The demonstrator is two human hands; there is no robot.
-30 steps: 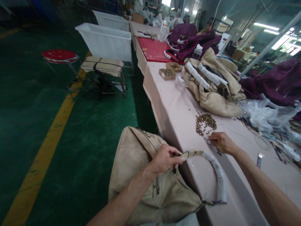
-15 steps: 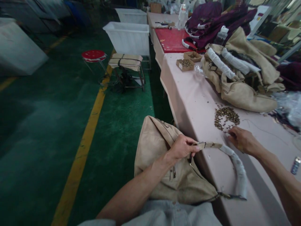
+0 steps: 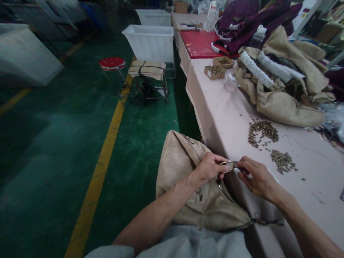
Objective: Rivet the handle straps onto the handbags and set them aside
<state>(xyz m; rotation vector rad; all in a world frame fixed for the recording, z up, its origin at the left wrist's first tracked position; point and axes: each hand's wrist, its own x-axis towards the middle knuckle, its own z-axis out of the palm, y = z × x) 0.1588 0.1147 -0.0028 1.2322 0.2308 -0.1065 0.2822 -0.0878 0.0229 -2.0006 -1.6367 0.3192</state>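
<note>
While left hand [image 3: 209, 167] pinches strap [image 3: 231, 165], right hand [image 3: 256, 177] apparently touches it.

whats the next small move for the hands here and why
Probably the right hand should press gently at the strap: the left hand pinches this strap of the tan bag, both hands meet there, and small metal pieces lie nearby on the table. Whether the right hand holds one I cannot tell.
</note>
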